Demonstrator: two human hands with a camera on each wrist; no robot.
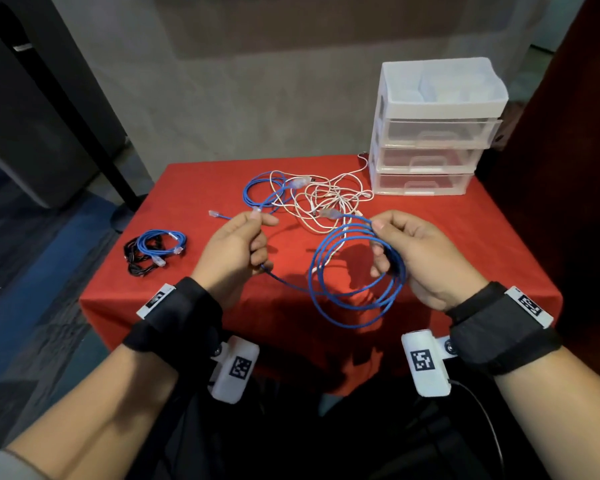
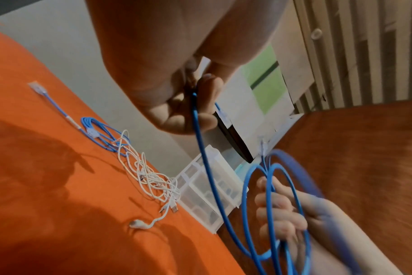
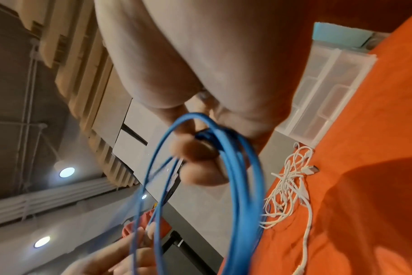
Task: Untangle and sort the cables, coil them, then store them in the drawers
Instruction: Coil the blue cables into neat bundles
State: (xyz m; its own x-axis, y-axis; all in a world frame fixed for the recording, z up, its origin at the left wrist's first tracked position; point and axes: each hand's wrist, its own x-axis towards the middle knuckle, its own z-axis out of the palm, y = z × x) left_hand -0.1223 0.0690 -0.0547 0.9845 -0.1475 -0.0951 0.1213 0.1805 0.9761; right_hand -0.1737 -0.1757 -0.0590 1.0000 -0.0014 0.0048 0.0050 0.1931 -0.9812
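Note:
A blue network cable (image 1: 357, 271) hangs in several loops above the red-clothed table (image 1: 187, 188). My right hand (image 1: 380, 245) grips the loops at their right side, thumb on top. My left hand (image 1: 262, 233) grips the cable's free length, its clear plug (image 1: 256, 210) sticking out above the thumb. In the left wrist view the left hand (image 2: 195, 104) is curled round the blue strand (image 2: 207, 167). The right wrist view has the right hand (image 3: 200, 154) closed on the coil (image 3: 245, 186). Behind the hands, a tangle of white cables (image 1: 326, 199) lies knotted with another blue cable (image 1: 257, 188).
A coiled blue cable and a black cable (image 1: 156, 249) lie together at the table's left. A white drawer unit (image 1: 430, 133) with three clear drawers stands at the back right corner; the top drawer sticks out slightly. Table edges fall away close on all sides.

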